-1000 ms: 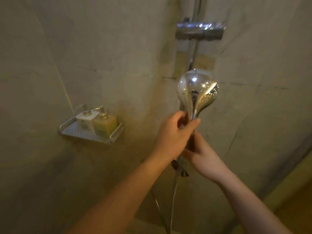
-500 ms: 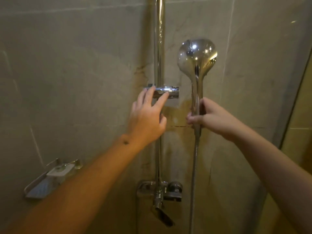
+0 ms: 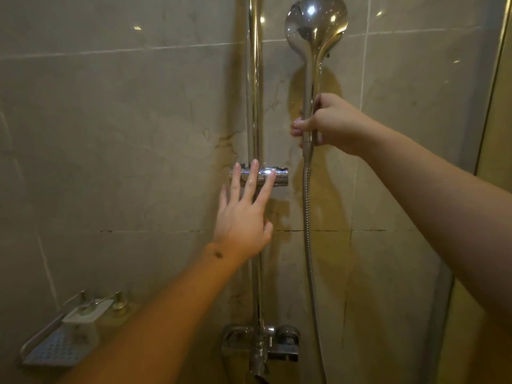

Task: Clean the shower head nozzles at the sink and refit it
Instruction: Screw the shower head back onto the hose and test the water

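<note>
Fingers of my left hand (image 3: 243, 214) stretch straight, tips touching the chrome holder (image 3: 260, 175) on the rail (image 3: 254, 79). My right hand (image 3: 329, 123) grips the shower head (image 3: 315, 26) by its handle, upright beside the rail, hose (image 3: 307, 231) hanging below.

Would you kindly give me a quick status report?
Left hand open, fingers touching chrome rail bracket. Right hand grips round chrome shower head handle. Nothing blocking.

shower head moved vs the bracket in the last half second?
Yes. The shower head has risen: the right hand gripping its handle is now well above the bracket on the rail; before, it was level.
</note>
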Demonstrator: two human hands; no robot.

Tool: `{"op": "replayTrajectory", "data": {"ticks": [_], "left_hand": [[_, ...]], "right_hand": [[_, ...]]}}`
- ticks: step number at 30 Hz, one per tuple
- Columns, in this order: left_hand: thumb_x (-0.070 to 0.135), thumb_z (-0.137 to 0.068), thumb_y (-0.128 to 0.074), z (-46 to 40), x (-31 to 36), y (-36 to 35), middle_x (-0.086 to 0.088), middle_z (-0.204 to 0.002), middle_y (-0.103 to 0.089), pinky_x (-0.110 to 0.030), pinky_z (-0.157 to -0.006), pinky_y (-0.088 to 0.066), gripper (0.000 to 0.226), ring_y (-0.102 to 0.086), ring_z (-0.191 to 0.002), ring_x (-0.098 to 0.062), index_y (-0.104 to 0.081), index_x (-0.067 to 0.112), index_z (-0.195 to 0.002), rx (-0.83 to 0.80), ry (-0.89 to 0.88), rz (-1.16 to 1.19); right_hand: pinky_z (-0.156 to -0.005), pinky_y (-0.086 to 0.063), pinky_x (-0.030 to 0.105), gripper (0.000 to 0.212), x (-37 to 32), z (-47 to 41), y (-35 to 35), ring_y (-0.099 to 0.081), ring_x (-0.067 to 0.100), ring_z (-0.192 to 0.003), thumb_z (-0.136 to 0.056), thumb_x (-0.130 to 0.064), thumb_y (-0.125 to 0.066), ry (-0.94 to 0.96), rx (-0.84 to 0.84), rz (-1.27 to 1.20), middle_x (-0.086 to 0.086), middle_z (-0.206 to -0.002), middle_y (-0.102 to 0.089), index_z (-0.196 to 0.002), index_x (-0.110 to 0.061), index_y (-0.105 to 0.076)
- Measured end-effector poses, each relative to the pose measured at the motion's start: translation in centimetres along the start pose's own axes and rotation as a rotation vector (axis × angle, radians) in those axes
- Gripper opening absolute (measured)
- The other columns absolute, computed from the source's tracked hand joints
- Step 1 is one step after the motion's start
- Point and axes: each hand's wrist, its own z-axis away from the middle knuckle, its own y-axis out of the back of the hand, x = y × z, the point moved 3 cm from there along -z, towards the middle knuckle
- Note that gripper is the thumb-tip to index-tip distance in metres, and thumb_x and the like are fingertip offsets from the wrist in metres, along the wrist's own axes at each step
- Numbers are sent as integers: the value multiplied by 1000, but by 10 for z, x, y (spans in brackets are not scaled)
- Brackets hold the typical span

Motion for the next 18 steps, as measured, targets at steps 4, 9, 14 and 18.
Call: {"op": "replayTrajectory", "data": {"ticks": [4, 9, 14, 18], "left_hand": [[48, -92, -57, -1, 1, -6, -8, -167, 34, -63, -125, -9, 106, 32, -152, -39, 21, 30, -161, -10, 5, -52], [52, -94, -55, -1, 2, -7, -7, -164, 40, -64, -125, -8, 107, 37, -149, -39, 28, 30, -159, -41, 9, -62], [54, -93, -56, 1, 2, -8, -7, -165, 37, -65, -124, -10, 108, 35, -150, -38, 26, 30, -159, -32, 11, -44], [54, -94, -54, 1, 1, -6, -7, -164, 39, -64, -125, -11, 107, 36, -150, -38, 28, 31, -158, -56, 10, -55]], "right_hand": [[-91, -54, 58, 30, -7, -12, -8, -74, 16, -93, -91, -5, -64, 2, 13, -6, 13, -106, -69, -118, -6, -50], [-89, -58, 51, 32, -10, -20, -20, -74, 14, -92, -93, -5, -63, -14, -22, -16, 11, -109, -68, -122, -6, -50], [-88, -57, 54, 39, 0, -21, -34, -74, 16, -92, -90, -8, -66, -37, -23, -51, 10, -111, -67, -125, -7, -48], [-87, -56, 58, 44, 13, -17, -42, -74, 15, -92, -91, -10, -66, -39, -21, -29, 10, -110, -67, -129, -6, -44]]}}
